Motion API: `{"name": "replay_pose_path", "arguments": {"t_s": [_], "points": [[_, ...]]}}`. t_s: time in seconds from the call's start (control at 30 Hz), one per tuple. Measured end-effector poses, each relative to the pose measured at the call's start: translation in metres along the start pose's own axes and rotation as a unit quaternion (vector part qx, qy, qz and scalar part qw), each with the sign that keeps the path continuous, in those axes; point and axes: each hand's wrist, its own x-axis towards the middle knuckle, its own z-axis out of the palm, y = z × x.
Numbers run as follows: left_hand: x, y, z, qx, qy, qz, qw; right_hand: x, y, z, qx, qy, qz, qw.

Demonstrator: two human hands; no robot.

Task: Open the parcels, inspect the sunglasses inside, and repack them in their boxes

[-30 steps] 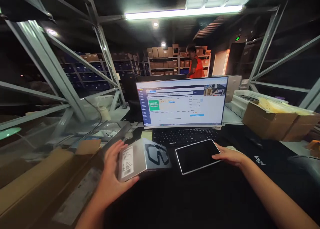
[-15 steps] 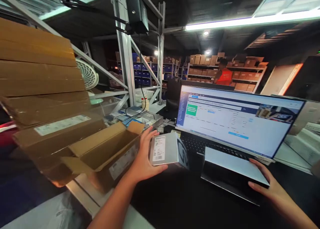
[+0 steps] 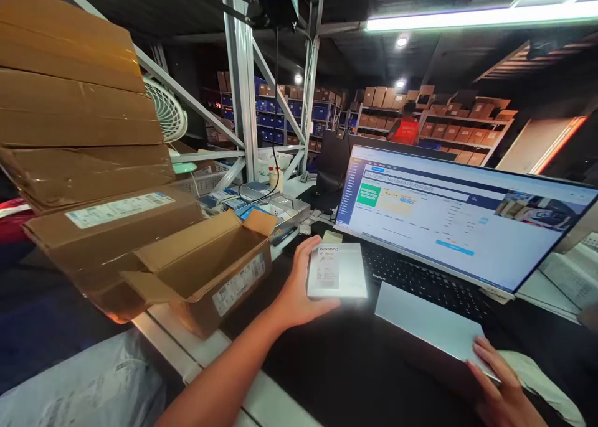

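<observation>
Head view, clock from picture centre. Nearest, at 4 o'clock: right hand point(image 3: 507, 386), fingers and thumb held narrow on the near-right end of a silver panel point(image 3: 427, 324), over a black mat point(image 3: 341, 371); whether lid or full box, cannot tell. Left hand point(image 3: 296, 295) at 6 o'clock, spread wide around the left side of a silver box point(image 3: 354, 270) at 5 o'clock: thumb along the near edge, fingers toward the far-left corner. White label point(image 3: 328, 270) faces up. Judgement on handling: both pieces probably stiff card, light to middling; contents unknown, so treat as fragile. Sheen suggests a slick skin; best held across opposite side walls, firm but not squeezing, clear of the label and corners. Panel looks thin at its edge; a second hold at its far-left end would steady it. Beyond: open carton point(image 3: 208, 262) at 8 o'clock, keyboard point(image 3: 423, 287) at 4, monitor point(image 3: 420, 218) at 3. Farthest: person in a red vest point(image 3: 406, 131) at 2 o'clock, before loaded shelves point(image 3: 467, 128).
</observation>
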Motion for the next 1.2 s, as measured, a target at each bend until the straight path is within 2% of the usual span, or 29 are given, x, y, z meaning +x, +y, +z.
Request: {"name": "replay_pose_path", "arguments": {"t_s": [0.07,0.2,0.33,0.4,0.47,0.53,0.6,0.77,0.9,1.0,1.1,1.17,1.2], "points": [[-0.001,-0.002,0.008,-0.047,0.011,-0.015,0.999,-0.005,-0.005,-0.01,-0.023,-0.031,-0.005,0.999],[-0.003,-0.006,0.023,-0.097,0.043,-0.008,0.994,0.007,-0.009,-0.041,-0.006,-0.088,0.043,0.995],[-0.006,-0.012,0.033,-0.114,0.037,0.018,0.993,0.029,-0.007,-0.062,0.022,-0.096,0.054,0.994],[-0.007,-0.013,0.036,-0.122,0.03,0.032,0.992,0.041,-0.005,-0.062,0.029,-0.111,0.105,0.988],[-0.009,-0.014,0.038,-0.12,0.03,0.042,0.991,0.052,-0.004,-0.057,0.042,-0.158,0.148,0.975],[-0.011,-0.013,0.038,-0.11,0.037,0.054,0.992,0.062,-0.004,-0.05,0.063,-0.2,0.17,0.963],[-0.011,-0.012,0.035,-0.099,0.049,0.059,0.992,0.069,-0.002,-0.046,0.082,-0.21,0.19,0.956],[-0.004,-0.012,0.022,-0.109,0.091,0.048,0.989,0.07,0.002,-0.052,0.088,-0.13,0.218,0.963],[0.005,-0.017,0.008,-0.098,0.094,0.022,0.99,0.068,-0.016,-0.063,0.049,-0.069,0.201,0.976],[0.011,-0.024,-0.005,-0.085,0.075,-0.016,0.993,0.066,-0.043,-0.065,0.015,-0.014,0.159,0.987],[0.015,-0.032,-0.013,-0.068,0.064,-0.06,0.994,0.051,-0.066,-0.058,-0.044,0.037,0.089,0.994],[0.016,-0.037,-0.013,-0.058,0.061,-0.075,0.994,0.034,-0.077,-0.048,-0.085,0.042,0.028,0.995],[0.016,-0.039,-0.013,-0.056,0.06,-0.078,0.994,0.024,-0.081,-0.042,-0.093,0.025,0.001,0.995]]}}
